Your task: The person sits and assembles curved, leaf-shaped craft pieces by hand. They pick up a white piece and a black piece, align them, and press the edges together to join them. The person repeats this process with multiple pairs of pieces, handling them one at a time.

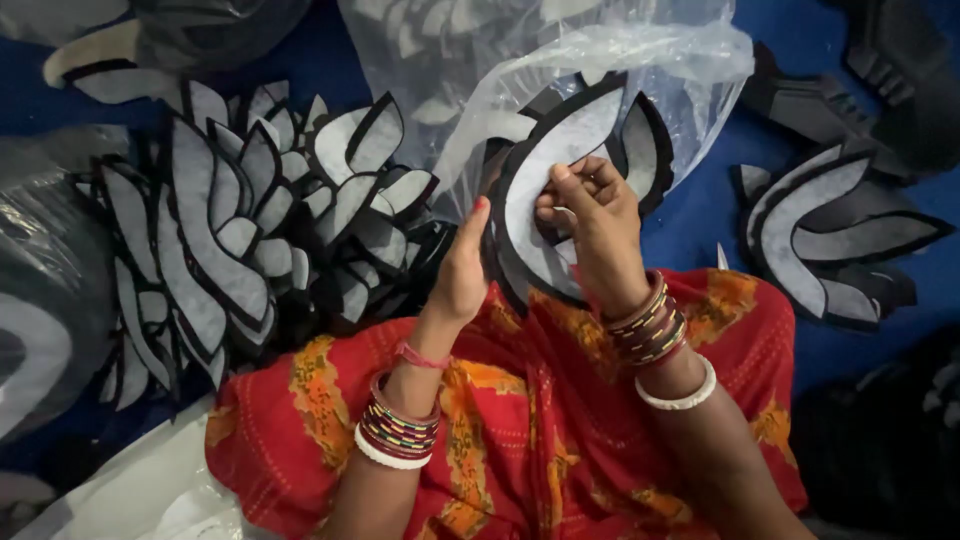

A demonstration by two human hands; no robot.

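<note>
My right hand [595,215] grips a stack of curved grey pieces with black edges [555,155], fingers curled over its front. My left hand [462,265] presses against the stack's left edge with the thumb raised. The stack is held upright above my lap, which is covered in red and orange cloth [540,420]. Both wrists wear several bangles.
A clear plastic bag [600,50] lies right behind the held stack. A large heap of the same grey and black pieces [240,230] fills the left. A smaller stack [830,240] rests at the right on blue cloth [700,210]. Dark bags lie along the edges.
</note>
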